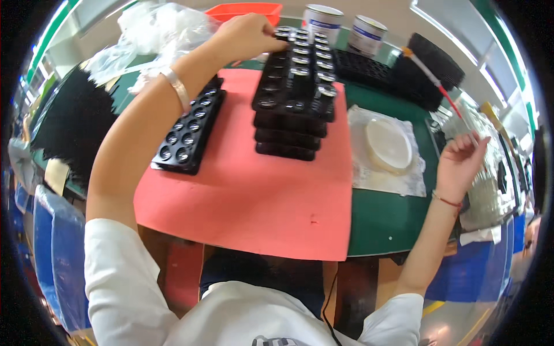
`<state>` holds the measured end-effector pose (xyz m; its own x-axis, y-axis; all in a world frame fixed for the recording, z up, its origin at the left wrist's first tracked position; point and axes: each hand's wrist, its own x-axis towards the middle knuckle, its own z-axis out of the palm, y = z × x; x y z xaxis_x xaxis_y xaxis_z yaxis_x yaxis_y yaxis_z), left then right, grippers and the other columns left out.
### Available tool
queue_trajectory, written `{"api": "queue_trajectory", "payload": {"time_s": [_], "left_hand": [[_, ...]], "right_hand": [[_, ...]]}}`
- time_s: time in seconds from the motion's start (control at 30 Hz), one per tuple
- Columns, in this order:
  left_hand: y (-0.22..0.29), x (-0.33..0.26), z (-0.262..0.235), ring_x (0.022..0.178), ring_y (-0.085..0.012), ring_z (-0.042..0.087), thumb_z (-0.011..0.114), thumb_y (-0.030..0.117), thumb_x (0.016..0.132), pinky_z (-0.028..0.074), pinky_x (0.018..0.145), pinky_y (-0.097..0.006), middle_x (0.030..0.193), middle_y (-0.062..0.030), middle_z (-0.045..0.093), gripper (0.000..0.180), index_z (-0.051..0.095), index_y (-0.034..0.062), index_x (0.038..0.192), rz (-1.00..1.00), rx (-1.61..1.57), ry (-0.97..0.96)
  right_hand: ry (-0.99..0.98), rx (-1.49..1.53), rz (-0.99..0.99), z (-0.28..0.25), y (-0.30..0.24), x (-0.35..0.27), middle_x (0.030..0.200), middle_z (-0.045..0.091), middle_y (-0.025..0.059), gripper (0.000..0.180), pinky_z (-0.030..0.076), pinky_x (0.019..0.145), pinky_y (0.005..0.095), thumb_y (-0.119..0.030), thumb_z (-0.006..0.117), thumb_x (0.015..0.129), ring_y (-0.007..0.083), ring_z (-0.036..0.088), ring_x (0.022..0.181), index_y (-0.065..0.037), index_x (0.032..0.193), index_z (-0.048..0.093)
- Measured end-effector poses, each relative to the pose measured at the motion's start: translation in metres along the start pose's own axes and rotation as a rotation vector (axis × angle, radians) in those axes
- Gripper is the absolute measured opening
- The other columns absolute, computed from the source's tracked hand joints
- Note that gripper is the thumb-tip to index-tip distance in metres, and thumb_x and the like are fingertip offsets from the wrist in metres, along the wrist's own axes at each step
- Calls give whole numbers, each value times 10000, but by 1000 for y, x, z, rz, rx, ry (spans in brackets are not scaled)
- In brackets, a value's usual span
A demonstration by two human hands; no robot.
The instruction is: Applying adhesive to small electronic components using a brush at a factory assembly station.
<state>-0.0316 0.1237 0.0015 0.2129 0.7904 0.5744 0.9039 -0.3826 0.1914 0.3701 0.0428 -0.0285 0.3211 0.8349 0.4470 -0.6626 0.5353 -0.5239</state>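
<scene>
My left hand (pixel 245 36) reaches far forward, fingertips closed on a small round part at the far left corner of the top black tray (pixel 297 69). That tray caps a stack of black trays (pixel 288 135) filled with round silver-rimmed parts, standing on a red mat (pixel 259 196). A single black tray (pixel 190 130) with round parts lies on the mat's left, under my left forearm. My right hand (pixel 459 164) is raised at the right, pinching a thin stick with a red section (pixel 441 86) that slants up to the left.
A shallow round white dish (pixel 388 144) rests on white paper on the green table (pixel 386 222). Two white cans (pixel 343 26) and a red bin (pixel 245 10) stand at the back. Black tray stacks (pixel 72 124) sit left and back right. Crumpled clear plastic (pixel 156 29) lies far left.
</scene>
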Motion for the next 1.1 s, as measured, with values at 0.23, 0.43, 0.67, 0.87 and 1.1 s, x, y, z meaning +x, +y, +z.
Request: {"api": "queue_trajectory", "payload": {"time_s": [0.23, 0.43, 0.67, 0.87, 1.1], "left_hand": [[-14, -1, 7, 622, -160, 598, 673, 342, 659, 463, 570, -278, 763, -88, 623, 418, 604, 3, 894, -66, -175, 122], [98, -66, -52, 682, -91, 547, 662, 108, 649, 446, 567, -253, 815, -30, 591, 259, 565, 41, 880, 43, -395, 241], [124, -165, -30, 651, -212, 564, 679, 47, 513, 474, 586, -308, 759, -62, 571, 309, 541, 47, 789, 348, -512, -310], [103, -175, -5, 722, -241, 573, 697, 59, 513, 469, 655, -321, 817, -73, 585, 358, 554, 53, 840, 203, -555, -407], [99, -176, -6, 738, -163, 587, 672, 52, 627, 484, 611, -269, 802, -64, 588, 294, 548, 43, 893, -15, -707, -495]], "right_hand": [[146, -601, -480, 25, 9, -15, 502, 465, 25, 371, 308, 412, 187, -309, 537, 847, 72, 398, 427, -16, 620, 534], [86, -888, -685, 22, 3, -34, 538, 554, 38, 308, 301, 400, 173, -221, 565, 831, 42, 416, 416, 0, 617, 589], [-106, -1132, -684, 19, 7, -36, 501, 531, 14, 272, 293, 402, 175, -183, 583, 817, 30, 411, 419, 15, 632, 606], [-171, -1182, -744, 21, 13, -39, 484, 518, 13, 284, 286, 395, 182, -151, 555, 830, 31, 408, 409, 13, 601, 591], [222, -817, -455, 23, 13, -19, 482, 460, 12, 411, 243, 369, 186, -292, 519, 851, 49, 337, 371, -69, 507, 486]]}}
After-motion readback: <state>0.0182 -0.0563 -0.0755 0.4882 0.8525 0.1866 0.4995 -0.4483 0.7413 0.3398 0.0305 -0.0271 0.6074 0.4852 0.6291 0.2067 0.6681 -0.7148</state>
